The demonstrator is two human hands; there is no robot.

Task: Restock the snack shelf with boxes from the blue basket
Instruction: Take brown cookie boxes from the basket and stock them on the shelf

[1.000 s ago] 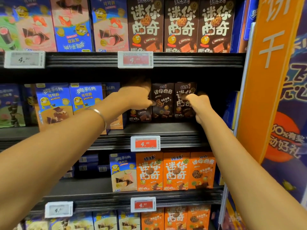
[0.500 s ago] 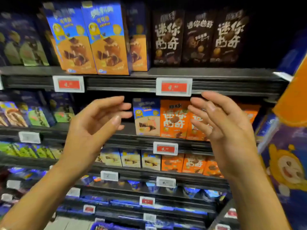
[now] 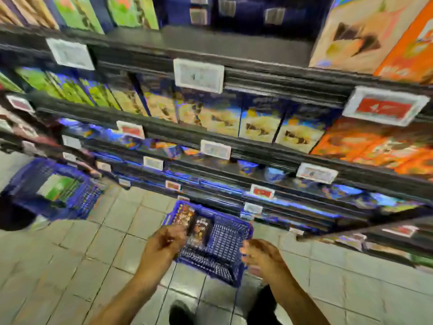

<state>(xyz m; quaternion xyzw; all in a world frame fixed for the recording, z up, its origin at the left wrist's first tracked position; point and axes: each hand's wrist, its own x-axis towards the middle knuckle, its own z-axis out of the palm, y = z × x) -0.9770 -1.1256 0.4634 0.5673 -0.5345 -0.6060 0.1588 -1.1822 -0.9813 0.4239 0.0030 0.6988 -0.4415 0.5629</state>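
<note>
Currently: dark snack boxes [image 3: 199, 231] at left end of blue basket [image 3: 225, 245], on floor [image 3: 70, 266]. Probably light, stiff card, corners crushable; best gripped across narrow sides. Left hand [image 3: 164, 245] fingers curled beside a box, contact unclear through blur; right hand [image 3: 260, 254] loosely curled, empty.

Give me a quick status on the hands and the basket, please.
Left hand at dark boxes in blue basket, grip unclear. Right hand empty, by basket. Nothing blocking.
</note>
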